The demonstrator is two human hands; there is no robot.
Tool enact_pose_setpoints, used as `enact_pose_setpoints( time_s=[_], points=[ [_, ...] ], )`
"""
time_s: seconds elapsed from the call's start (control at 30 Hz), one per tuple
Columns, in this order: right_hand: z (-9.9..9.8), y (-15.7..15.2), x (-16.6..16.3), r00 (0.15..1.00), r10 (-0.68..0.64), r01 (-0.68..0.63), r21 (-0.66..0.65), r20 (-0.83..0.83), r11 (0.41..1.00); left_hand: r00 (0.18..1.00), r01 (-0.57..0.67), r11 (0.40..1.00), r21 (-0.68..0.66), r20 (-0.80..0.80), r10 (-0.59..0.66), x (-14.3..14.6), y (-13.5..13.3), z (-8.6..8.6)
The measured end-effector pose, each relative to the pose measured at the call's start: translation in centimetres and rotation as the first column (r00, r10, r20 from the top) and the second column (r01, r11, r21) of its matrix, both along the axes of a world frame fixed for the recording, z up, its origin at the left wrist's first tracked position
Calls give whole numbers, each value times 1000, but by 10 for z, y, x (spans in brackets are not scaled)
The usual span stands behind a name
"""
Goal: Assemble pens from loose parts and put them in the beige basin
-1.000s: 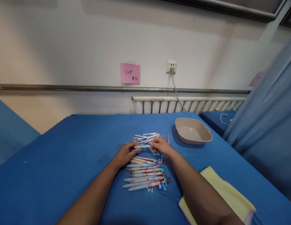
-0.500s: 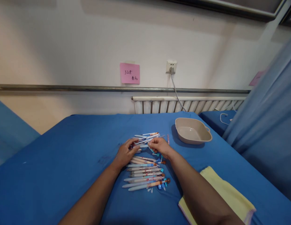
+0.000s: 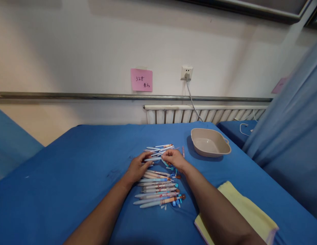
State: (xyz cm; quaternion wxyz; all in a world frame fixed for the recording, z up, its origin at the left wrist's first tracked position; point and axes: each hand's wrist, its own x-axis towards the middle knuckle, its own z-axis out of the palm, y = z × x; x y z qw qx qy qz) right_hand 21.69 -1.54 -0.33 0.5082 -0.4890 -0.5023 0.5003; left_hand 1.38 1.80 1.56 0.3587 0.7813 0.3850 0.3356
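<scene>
My right hand (image 3: 174,160) is closed in a pinch on the end of a light-blue pen (image 3: 153,159), which points left. My left hand (image 3: 139,167) is at the pen's other end, its thumb and fingers apart around the tip. Beneath and beyond the hands is a small pile of pens and thin white refills (image 3: 163,149). On the near side, several pens (image 3: 158,190) lie side by side in a row, with blue and brown charms at their right ends. Part of the pile is hidden by my fingers.
A beige plastic basin (image 3: 210,143) stands at the back right of the blue-covered table (image 3: 71,177). A folded yellow cloth (image 3: 240,207) lies under my right forearm. Small white pieces (image 3: 163,207) are by the nearest pens. A blue curtain (image 3: 291,136) hangs at right.
The light-blue pen shows more clearly between my hands. My left fingers have shifted slightly and opened around its tip. My right hand has hardly moved.
</scene>
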Motion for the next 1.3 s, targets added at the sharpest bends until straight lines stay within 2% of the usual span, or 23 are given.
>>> enact_pose_setpoints(
  time_s=[0.1,0.17,0.27,0.37,0.57,0.7,0.8,0.93,1.03,1.1,1.17,1.23,1.3],
  points=[
    [1,0,0,1000,-6,6,11,-5,1000,997,-64,997,-54,-39,62,0,-1,1],
    [1,0,0,1000,-10,10,12,3,1000,994,-92,995,-26,-65,91,-1,0,2],
    [0,1,0,999,-17,16,10,40,1000,997,-72,997,29,-23,72,-1,2,1],
    [-1,2,4,997,-36,34,23,69,999,996,-84,996,28,-16,84,-3,5,-3],
    [-8,9,26,978,-141,142,7,156,990,970,-234,968,92,-51,239,-10,10,3],
    [-19,15,36,943,-229,230,26,243,973,953,-284,942,180,-53,298,-10,10,5],
    [-23,16,36,908,-258,255,53,328,965,946,-304,933,194,-58,320,-10,11,3],
    [-12,10,34,860,-255,235,99,443,967,935,-323,930,177,-95,342,-12,14,-1],
    [7,0,32,769,-274,208,179,578,962,930,-316,936,153,-145,337,-13,15,-3],
    [21,-6,29,598,-289,152,248,747,957,923,-318,937,148,-176,341,-13,16,-4],
    [32,-12,28,442,-285,112,263,851,958,917,-321,935,150,-197,347,-13,17,-6],
    [39,-15,28,373,-274,111,251,886,962,916,-318,935,157,-204,346,-14,19,-8],
    [41,-15,31,373,-276,140,241,886,960,916,-315,935,161,-206,344,-15,21,-11]
  ],
)
